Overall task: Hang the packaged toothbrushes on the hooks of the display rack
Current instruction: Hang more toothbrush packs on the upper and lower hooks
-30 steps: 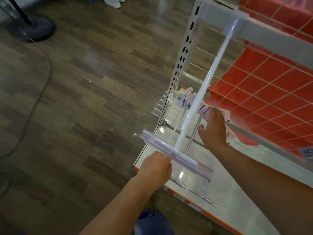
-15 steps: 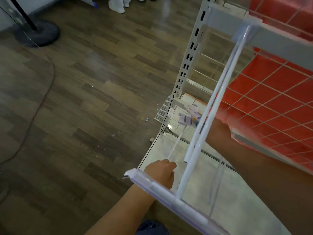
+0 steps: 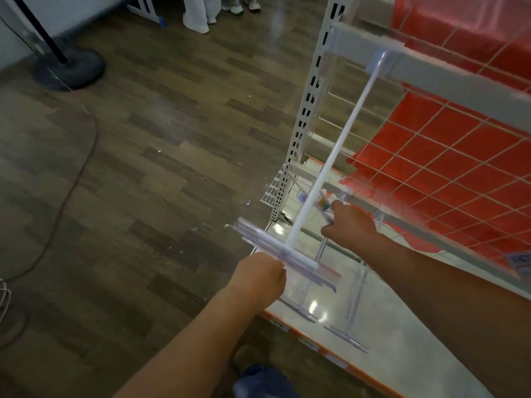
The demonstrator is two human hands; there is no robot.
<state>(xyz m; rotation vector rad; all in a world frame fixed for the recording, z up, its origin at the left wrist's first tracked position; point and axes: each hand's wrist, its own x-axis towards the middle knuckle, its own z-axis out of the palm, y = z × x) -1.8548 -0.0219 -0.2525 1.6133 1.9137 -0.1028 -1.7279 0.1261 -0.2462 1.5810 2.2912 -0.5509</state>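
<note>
A long white hook (image 3: 330, 168) sticks out from the display rack's crossbar (image 3: 431, 70) toward me and ends in a clear label strip (image 3: 287, 254). My left hand (image 3: 258, 278) is curled just under the near end of that strip, with its fingers hidden behind it. Farther in, my right hand (image 3: 352, 225) reaches under the hook to the packaged toothbrushes (image 3: 323, 206) at the back of the bottom shelf (image 3: 388, 326). Its index finger and thumb pinch a blurred pack. A lower hook (image 3: 356, 297) juts out over the shelf.
The rack's slotted white upright (image 3: 309, 110) stands to the left, with red wire mesh (image 3: 459, 156) behind the hooks. A black stand base (image 3: 70, 68) and a cable (image 3: 71, 191) lie on the wooden floor. Someone's legs (image 3: 201, 12) stand at the far top.
My left hand has come back up against the label strip's end. My right hand has pulled slightly back from the shelf's rear and now has a pack between finger and thumb. The view shifted.
</note>
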